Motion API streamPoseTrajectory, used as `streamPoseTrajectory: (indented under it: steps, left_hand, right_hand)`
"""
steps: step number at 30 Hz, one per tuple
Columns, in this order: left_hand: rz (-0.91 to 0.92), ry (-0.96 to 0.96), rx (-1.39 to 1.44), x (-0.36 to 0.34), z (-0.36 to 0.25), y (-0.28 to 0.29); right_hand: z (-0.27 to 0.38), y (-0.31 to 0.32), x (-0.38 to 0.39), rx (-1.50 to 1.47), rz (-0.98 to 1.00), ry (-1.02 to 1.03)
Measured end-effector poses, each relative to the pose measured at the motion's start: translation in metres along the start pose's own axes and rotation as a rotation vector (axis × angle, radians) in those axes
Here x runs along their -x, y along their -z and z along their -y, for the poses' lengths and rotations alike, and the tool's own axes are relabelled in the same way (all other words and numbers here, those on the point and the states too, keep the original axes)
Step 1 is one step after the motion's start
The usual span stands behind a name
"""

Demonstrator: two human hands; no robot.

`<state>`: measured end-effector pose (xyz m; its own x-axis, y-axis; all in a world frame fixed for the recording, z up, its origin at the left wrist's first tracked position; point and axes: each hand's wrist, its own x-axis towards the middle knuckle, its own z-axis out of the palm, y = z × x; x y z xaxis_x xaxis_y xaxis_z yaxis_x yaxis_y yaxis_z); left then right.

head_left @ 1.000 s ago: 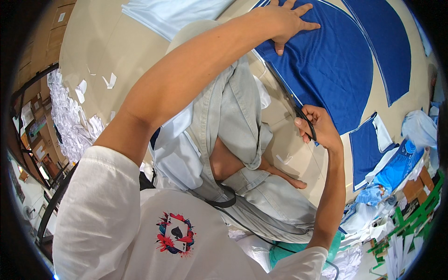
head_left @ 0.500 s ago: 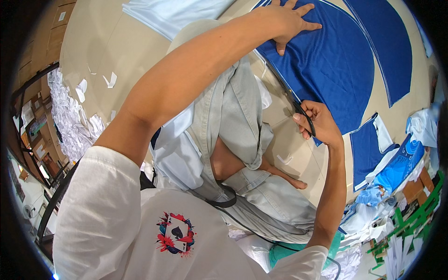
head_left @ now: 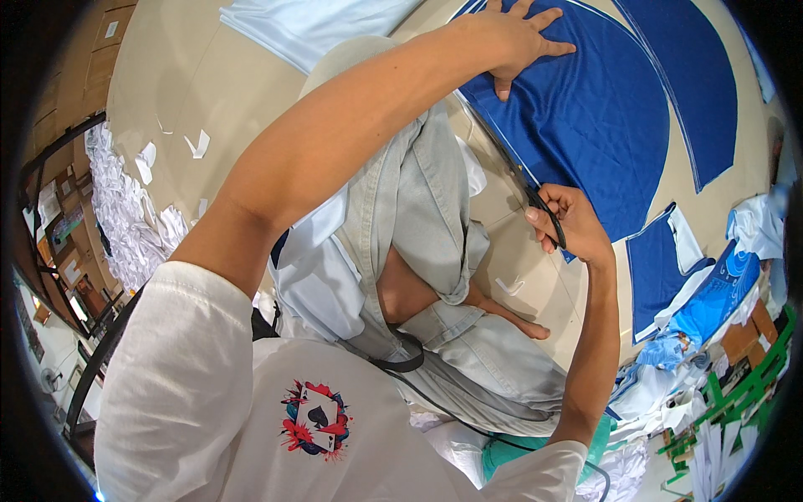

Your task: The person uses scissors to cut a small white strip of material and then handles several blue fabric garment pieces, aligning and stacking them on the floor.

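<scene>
A large dark blue fabric piece (head_left: 602, 117) with white-edged borders lies on the tiled floor in front of me. My left hand (head_left: 517, 40) rests flat on its upper left part, fingers spread. Black-handled scissors (head_left: 544, 209) are in my right hand (head_left: 575, 224), my fingers wrapped through the loops. The blades run along the fabric's near left edge, pointing up and left toward my left hand. Small creases show in the cloth between the two hands. Whether the blades are parted is hard to make out.
Another blue piece (head_left: 690, 92) lies to the far right, with a smaller blue piece (head_left: 657, 268) below it. Light blue cloth (head_left: 309, 25) lies at the top. White scraps (head_left: 197, 144) dot the floor. A white cloth heap (head_left: 130, 217) sits left, green slats (head_left: 736, 393) lower right.
My right hand and the scissors have shifted very slightly downward. My left hand stays in place on the blue fabric.
</scene>
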<state>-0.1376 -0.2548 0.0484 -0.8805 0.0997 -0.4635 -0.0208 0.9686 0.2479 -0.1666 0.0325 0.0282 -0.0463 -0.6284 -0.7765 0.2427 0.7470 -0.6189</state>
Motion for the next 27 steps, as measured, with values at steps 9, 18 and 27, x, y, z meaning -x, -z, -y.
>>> streamPoseTrajectory:
  steps: [9,18,27]
  left_hand:
    - [-0.034,0.068,-0.079,-0.009,-0.006,-0.001]
    - [-0.04,0.033,0.033,0.0,-0.009,-0.003]
    - [0.006,0.09,0.006,0.031,-0.021,0.021]
  right_hand:
    - [0.003,0.001,-0.002,-0.017,0.029,0.023]
    - [-0.009,-0.004,0.094,0.09,-0.089,-0.045]
    - [-0.064,-0.02,0.265,0.353,-0.619,-0.162]
